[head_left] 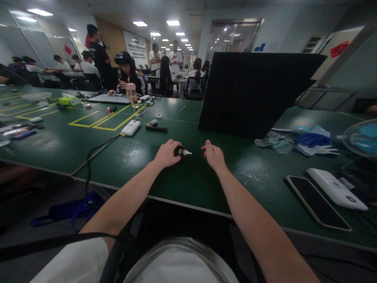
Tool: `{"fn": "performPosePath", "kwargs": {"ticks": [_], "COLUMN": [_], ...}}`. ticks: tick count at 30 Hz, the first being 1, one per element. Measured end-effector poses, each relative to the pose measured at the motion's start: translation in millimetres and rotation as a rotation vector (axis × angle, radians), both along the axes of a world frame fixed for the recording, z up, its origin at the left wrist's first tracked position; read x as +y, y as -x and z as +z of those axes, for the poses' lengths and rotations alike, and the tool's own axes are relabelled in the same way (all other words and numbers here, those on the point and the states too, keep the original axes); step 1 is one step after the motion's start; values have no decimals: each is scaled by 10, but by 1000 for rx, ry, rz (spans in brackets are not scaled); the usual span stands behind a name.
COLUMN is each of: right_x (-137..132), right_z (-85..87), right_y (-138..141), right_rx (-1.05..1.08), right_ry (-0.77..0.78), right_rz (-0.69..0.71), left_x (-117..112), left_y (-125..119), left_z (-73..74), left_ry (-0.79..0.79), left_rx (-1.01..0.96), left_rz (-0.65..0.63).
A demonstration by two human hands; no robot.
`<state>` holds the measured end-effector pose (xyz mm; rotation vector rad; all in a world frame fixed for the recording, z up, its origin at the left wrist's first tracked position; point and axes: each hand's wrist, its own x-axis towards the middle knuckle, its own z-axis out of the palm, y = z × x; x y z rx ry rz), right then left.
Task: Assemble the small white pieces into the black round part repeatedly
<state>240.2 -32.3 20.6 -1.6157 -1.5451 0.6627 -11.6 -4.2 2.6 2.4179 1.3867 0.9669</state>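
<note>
Near the middle of the green table, my left hand point(168, 153) is closed around a small dark bottle with a white pointed nozzle point(186, 152). The bottle lies on its side, its tip pointing right, and my fingers cover most of its body. To the right, a short gap away from the nozzle, is my right hand point(215, 156). Its thumb is raised, one fingertip points left, and the other fingers are loosely curled; I see nothing held in it.
A large black panel point(250, 94) stands behind my right hand. Gloves point(313, 139), a fan point(362, 137), a phone point(318, 202) and a white power bank point(337, 188) lie at right. Another white device point(131, 127) with a cable is at left. A person point(126, 74) sits across the table.
</note>
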Motion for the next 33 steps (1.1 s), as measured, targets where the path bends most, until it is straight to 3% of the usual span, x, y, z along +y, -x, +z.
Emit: {"fn": "performPosePath", "kwargs": {"ticks": [6, 9, 13, 17, 20, 22, 27, 33], "right_x": [11, 4, -19, -30, -19, -7, 8, -47], "right_z": [-39, -28, -5, 7, 8, 4, -22, -16], "right_y": [-4, 5, 37, 60, 59, 60, 144, 327], "right_rx": [-87, -128, -168, -201, -222, -251, -407, -578], "right_ry": [60, 94, 100, 121, 112, 61, -100, -109], "right_rz": [18, 32, 40, 54, 55, 86, 247, 525], "left_x": [90, 186, 373, 550, 602, 590, 462, 261], "left_y": [203, 368, 588, 618, 496, 375, -51, -708], "left_z": [83, 94, 44, -43, -109, -151, -249, -310], "left_ry": [-144, -212, -245, -71, 170, 324, 467, 602], "left_rx": [174, 138, -175, -679, -1047, -1178, -1220, -1289], "left_rz": [-26, 86, 398, 564, 529, 457, 285, 138]}}
